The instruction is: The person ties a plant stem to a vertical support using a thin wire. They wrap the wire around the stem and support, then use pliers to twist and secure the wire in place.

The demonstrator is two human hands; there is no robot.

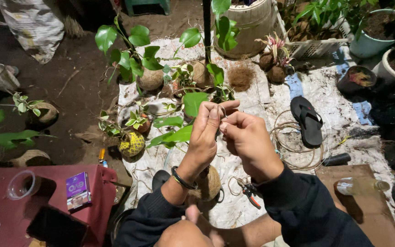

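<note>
Two hands, one black sandal, one pair of pliers (red-handled), one purple box

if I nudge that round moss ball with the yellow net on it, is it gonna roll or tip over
Probably it would roll: the yellow-netted ball looks nearly spherical and sits loose on the white sheet. The leafy stems rising from it may make it tip sideways. It likely feels fairly heavy for its size.

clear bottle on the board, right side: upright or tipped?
Tipped. The clear bottle lies on its side on the brown board, its long axis running left to right, cap end pointing right.
</note>
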